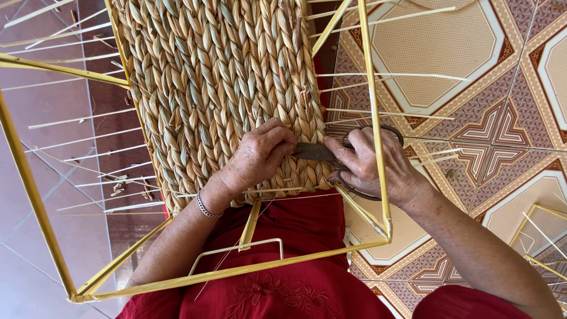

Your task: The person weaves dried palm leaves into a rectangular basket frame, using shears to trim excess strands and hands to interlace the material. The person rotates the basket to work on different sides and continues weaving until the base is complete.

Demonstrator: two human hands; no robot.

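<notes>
woven panel: your braided straw panel (pixel 218 88) fills the upper centre of the frame, stretched inside the frame rods.
scissors: dark metal scissors (pixel 322 152) sit at frame centre, blades touching the panel's right edge.
right hand: your right hand (pixel 369 162) grips the scissors, fingers through the loops.
left hand: your left hand (pixel 257 156) presses on the panel's lower edge, fingers curled at the blade tip.
frame: yellow metal frame (pixel 35 195) surrounds the panel; loose straw ends stick out on both sides.
floor: patterned tile floor (pixel 472 71) lies at right.
</notes>
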